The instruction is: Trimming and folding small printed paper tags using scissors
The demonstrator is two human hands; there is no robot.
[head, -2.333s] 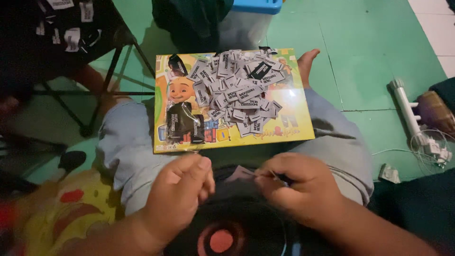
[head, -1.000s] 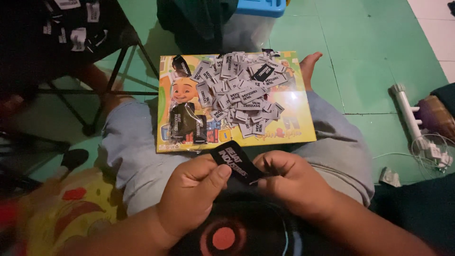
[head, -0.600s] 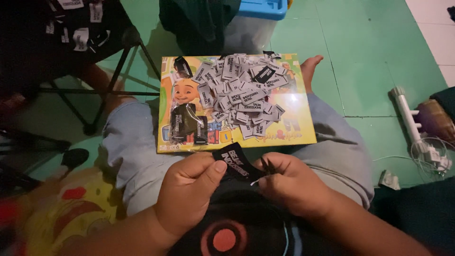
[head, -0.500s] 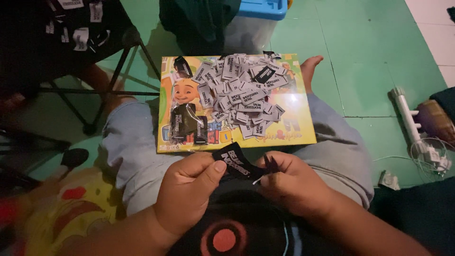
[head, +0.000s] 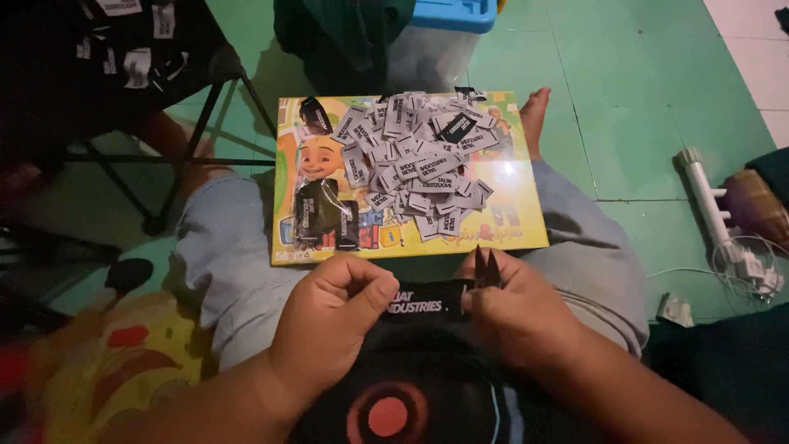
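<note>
Trimming now: left hand pinches black woven label over lap.
Right hand: closed on small snips.
Next: probably cut cleanly, drop onto label pile.

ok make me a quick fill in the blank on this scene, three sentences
1. The left hand and right hand hold a black ____ between them.
2. The pile of labels lies on a ____ board with a cartoon figure.
3. The floor is ____.

Missing words: label; yellow; green
</note>
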